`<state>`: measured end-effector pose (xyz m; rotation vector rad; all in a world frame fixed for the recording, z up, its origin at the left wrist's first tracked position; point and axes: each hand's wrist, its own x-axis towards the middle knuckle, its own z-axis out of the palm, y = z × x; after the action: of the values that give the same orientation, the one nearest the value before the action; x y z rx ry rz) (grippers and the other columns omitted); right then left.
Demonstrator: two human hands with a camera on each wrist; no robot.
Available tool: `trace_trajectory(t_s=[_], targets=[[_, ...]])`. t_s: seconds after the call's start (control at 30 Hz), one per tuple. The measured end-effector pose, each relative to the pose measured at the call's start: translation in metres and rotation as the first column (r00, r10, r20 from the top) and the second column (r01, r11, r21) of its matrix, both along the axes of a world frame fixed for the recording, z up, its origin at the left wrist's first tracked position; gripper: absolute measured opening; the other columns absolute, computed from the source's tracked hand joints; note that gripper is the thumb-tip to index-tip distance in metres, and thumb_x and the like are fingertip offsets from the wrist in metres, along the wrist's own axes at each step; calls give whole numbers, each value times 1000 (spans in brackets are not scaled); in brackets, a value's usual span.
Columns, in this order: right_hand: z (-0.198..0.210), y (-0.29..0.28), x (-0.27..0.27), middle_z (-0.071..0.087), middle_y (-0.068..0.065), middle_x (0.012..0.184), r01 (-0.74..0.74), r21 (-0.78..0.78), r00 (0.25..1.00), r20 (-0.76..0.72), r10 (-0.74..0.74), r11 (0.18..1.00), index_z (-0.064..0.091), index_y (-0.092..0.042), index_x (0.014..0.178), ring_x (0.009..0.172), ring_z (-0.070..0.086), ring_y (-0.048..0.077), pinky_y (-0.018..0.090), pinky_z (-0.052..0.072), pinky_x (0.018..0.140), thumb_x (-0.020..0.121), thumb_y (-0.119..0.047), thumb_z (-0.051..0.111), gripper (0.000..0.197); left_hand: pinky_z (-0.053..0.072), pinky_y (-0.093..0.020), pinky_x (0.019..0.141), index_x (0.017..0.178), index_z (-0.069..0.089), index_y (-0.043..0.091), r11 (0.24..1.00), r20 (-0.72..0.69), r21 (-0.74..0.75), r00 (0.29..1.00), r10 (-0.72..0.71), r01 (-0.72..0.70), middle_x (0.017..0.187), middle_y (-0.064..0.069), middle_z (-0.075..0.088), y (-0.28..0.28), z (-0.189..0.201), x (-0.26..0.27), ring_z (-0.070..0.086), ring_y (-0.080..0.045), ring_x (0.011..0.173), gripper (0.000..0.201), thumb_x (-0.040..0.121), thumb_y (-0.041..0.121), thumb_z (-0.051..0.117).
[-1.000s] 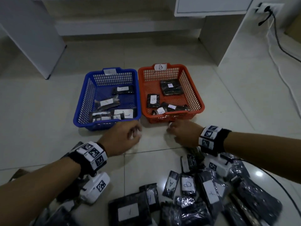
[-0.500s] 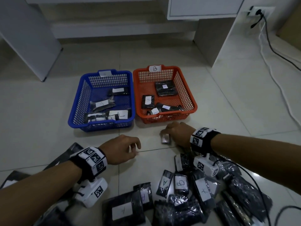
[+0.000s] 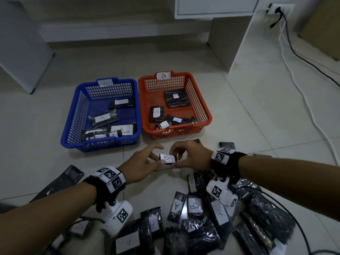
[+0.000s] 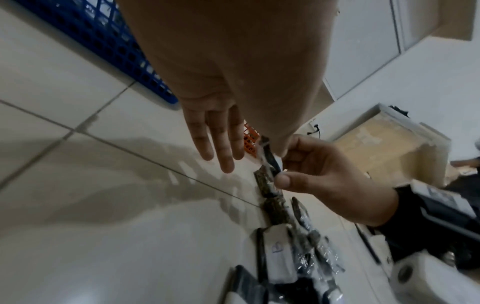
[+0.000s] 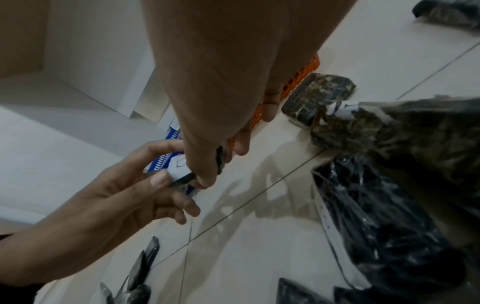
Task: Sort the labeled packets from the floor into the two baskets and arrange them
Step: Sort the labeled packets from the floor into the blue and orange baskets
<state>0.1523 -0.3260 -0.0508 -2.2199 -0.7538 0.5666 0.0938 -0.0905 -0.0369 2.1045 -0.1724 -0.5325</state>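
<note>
Both hands hold one small black packet with a white label marked B, just above the floor in front of the baskets. My left hand pinches its left end, thumb on the label. My right hand pinches the right end between thumb and fingers. The blue basket holds several packets labeled A. Beside it on the right, the orange basket, tagged B, holds several B packets. A heap of labeled black packets lies on the floor below my wrists.
One loose packet lies on the tiles by the orange basket's front right corner. White cabinet panels stand behind the baskets. Cables run from a wall socket across the floor on the right.
My right hand picked a small packet off the floor in front of the orange basket and lifted it. My left hand came across from the left and took its other end.
</note>
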Motion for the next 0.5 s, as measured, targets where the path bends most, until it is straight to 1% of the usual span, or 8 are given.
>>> trace_trajectory(t_s=[0.1,0.17,0.23,0.27,0.3,0.33,0.4,0.5], targets=[[7,0,0,71,-9,96,9,39,999,-42,-7,999,68,-23,103,85,68,6,28,58,79,79,-32,84,30,59,-42,78,108,62,28,991,-57,-93,994,94,-99,93,-2,73,-4,1,5,74,-22,79,27,88,13,73],[7,-6,4,72,-10,95,31,8,999,-22,-31,999,70,-22,100,84,68,5,27,58,79,83,-37,80,25,59,-42,78,104,64,23,985,-84,-108,989,124,-133,92,-6,73,-3,1,6,74,-25,81,26,86,7,74],[5,-19,15,71,-6,94,68,-123,990,130,-52,990,71,-19,97,83,67,10,34,58,80,90,-35,72,17,58,-38,73,103,64,23,982,-87,-93,984,154,-162,90,-7,74,0,0,6,74,-25,80,24,86,9,74],[5,-28,21,71,-2,96,87,-225,978,207,-40,970,72,-17,96,86,67,15,37,57,81,91,-30,69,14,56,-35,69,103,64,23,982,-80,-81,983,165,-172,88,-7,75,2,0,5,73,-24,78,24,86,10,74],[4,-35,26,70,4,100,112,-322,969,244,-32,940,73,-14,97,89,66,21,37,55,82,90,-26,68,15,54,-33,65,102,64,24,981,-73,-71,982,176,-181,86,-6,75,5,0,5,72,-22,74,23,86,11,74],[4,-41,29,67,8,104,139,-383,966,254,-41,913,73,-10,98,92,65,26,35,53,82,88,-25,69,18,53,-30,62,102,64,24,980,-67,-63,980,185,-189,84,-5,75,8,0,5,70,-19,70,23,86,11,74],[2,-44,31,60,11,109,199,-410,961,259,-95,890,71,-6,99,93,62,30,33,51,79,87,-28,72,25,50,-24,56,102,64,23,978,-65,-51,977,201,-204,81,-3,74,13,0,3,67,-13,66,23,86,11,74],[-5,-35,29,49,10,121,259,-463,953,266,-145,848,63,-7,105,96,60,34,39,54,82,81,-35,77,39,49,-21,55,102,64,24,976,-59,-40,975,213,-215,81,-1,73,17,0,-1,70,-14,69,23,86,11,75]])
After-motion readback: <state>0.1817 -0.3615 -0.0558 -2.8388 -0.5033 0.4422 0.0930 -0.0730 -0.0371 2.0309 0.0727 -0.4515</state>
